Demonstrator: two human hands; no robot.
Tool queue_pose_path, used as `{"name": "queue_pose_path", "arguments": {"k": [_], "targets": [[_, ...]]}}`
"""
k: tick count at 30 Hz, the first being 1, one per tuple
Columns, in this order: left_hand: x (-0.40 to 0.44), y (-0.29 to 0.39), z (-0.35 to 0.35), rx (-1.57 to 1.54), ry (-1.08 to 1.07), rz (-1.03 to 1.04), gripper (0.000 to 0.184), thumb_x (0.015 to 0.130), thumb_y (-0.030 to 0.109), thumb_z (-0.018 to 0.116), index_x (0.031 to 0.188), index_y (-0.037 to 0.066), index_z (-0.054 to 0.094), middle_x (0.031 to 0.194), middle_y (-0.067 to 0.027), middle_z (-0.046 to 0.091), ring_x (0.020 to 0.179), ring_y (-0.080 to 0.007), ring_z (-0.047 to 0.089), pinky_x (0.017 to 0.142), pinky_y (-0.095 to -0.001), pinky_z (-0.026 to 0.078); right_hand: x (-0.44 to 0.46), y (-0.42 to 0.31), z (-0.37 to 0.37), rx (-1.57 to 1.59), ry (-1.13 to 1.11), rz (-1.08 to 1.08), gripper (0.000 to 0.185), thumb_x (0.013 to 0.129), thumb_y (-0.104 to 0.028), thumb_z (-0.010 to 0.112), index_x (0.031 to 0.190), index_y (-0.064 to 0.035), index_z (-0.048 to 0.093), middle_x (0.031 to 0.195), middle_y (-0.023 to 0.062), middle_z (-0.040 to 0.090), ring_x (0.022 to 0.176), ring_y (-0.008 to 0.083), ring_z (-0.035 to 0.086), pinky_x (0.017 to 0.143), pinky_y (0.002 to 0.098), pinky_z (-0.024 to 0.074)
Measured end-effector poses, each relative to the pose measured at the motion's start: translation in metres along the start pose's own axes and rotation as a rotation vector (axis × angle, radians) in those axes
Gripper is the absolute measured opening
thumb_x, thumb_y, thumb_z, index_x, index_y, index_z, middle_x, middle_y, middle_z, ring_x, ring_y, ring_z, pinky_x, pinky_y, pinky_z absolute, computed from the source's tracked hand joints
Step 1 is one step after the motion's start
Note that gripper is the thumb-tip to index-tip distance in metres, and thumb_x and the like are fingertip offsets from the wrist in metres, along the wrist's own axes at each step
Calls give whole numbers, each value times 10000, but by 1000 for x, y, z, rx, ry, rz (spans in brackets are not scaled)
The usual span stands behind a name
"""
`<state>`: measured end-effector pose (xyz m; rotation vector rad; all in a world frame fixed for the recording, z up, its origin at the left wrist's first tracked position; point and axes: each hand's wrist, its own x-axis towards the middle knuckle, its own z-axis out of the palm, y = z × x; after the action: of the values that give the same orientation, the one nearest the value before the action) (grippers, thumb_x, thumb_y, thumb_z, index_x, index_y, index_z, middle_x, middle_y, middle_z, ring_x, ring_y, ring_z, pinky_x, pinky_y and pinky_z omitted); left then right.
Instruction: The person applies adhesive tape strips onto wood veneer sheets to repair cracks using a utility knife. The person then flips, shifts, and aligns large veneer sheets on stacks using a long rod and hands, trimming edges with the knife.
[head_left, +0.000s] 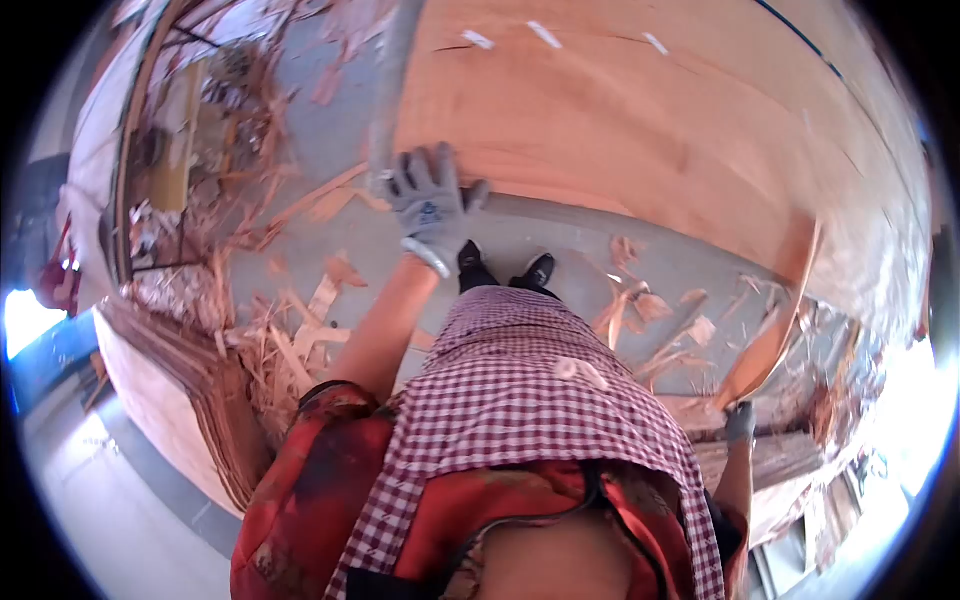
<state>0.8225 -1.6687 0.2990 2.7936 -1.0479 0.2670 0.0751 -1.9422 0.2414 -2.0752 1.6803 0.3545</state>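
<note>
My left hand (pixel 430 208), in a grey work glove, is open with its fingers spread. It is at the near left corner of a large sheet of wood veneer (pixel 560 110); whether the fingertips touch the sheet I cannot tell. Far out to the right, my right hand (pixel 740 422), also gloved, is closed at the lower end of a long curled veneer strip (pixel 768 352). The strip rises on edge from there toward the big sheet's right corner. My right fingers are small in view and partly hidden.
Torn veneer scraps (pixel 645 300) litter the grey floor (pixel 510 228) around my shoes (pixel 537 268). A stack of veneer sheets (pixel 200 390) stands at the left, another stack (pixel 775 455) at the lower right. A metal-framed rack (pixel 128 170) with scraps is at the upper left.
</note>
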Motion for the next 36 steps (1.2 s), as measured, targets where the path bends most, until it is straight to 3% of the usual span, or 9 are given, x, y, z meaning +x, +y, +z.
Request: {"name": "queue_pose_path", "arguments": {"k": [2, 6, 11, 17, 20, 23, 28, 31, 36], "targets": [[-2, -2, 4, 28, 16, -3, 721, 769, 544, 565, 1306, 87, 416, 1243, -221, 412, 1186, -429, 349, 943, -591, 265, -29, -88, -4, -420, -152, 169, 543, 577, -101, 800, 1013, 46, 512, 916, 182, 596, 885, 300, 592, 733, 365, 494], [-2, -5, -1, 61, -22, 4, 699, 794, 551, 528, 1312, 97, 410, 1291, -216, 385, 1208, -425, 331, 965, -601, 233, -19, -229, -7, 291, -417, 308, 260, 798, -250, 646, 618, -89, 550, 428, -6, 437, 373, 92, 439, 351, 248, 327], [0, -9, -3, -69, -68, 35, 692, 834, 552, 469, 1317, 62, 398, 1319, -244, 390, 1241, -413, 321, 992, -592, 220, -20, -379, -44, 829, -647, 12, 310, 855, -364, 599, 873, -55, 610, 699, 12, 605, 477, 34, 446, 418, 184, 312], [0, -25, -37, -209, 95, 158, 551, 827, 279, 616, 1272, 12, 428, 1277, -233, 404, 1180, -393, 387, 972, -470, 328, -12, -409, -36, 830, -806, -286, 392, 843, -341, 620, 1102, -48, 602, 886, -10, 620, 633, 9, 444, 501, 148, 312], [-8, -28, -71, -73, 86, 173, 531, 843, 281, 596, 1278, 29, 426, 1276, -233, 415, 1191, -384, 383, 978, -484, 295, -9, -411, -48, 827, -836, -247, 299, 884, -234, 594, 1031, 27, 599, 924, 44, 616, 872, 104, 554, 809, 252, 436], [-13, -49, -86, -73, 143, 285, 376, 859, 156, 549, 1202, 10, 501, 1199, -219, 491, 1111, -357, 467, 940, -437, 358, -24, -429, -46, 770, -774, -355, 330, 863, -296, 607, 1086, -53, 611, 880, -12, 617, 698, 11, 459, 550, 148, 329], [-38, -112, -89, -970, -312, 166, 351, 681, -73, 455, 989, -3, 608, 1041, -147, 591, 967, -300, 565, 846, -334, 437, -73, -493, -15, 728, -827, -390, 326, 904, -289, 552, 1084, -20, 593, 981, 47, 605, 790, 81, 563, 644, 213, 429], [-38, -157, -95, -804, -405, 206, 315, 629, -89, 435, 879, 17, 594, 1054, -144, 590, 1002, -327, 537, 851, -383, 435, -101, -569, 8, 895, -825, -427, 360, 899, -303, 559, 1086, 5, 576, 991, 83, 610, 733, 96, 576, 680, 248, 482], [-47, -267, -92, -633, -286, 243, 219, 660, -97, 461, 807, 36, 555, 1092, -132, 562, 1092, -310, 487, 899, -408, 398, -147, -720, 43, 809, -1050, -260, 325, 864, -208, 589, 1097, 17, 554, 837, 64, 650, 516, 90, 554, 458, 214, 433]]}}
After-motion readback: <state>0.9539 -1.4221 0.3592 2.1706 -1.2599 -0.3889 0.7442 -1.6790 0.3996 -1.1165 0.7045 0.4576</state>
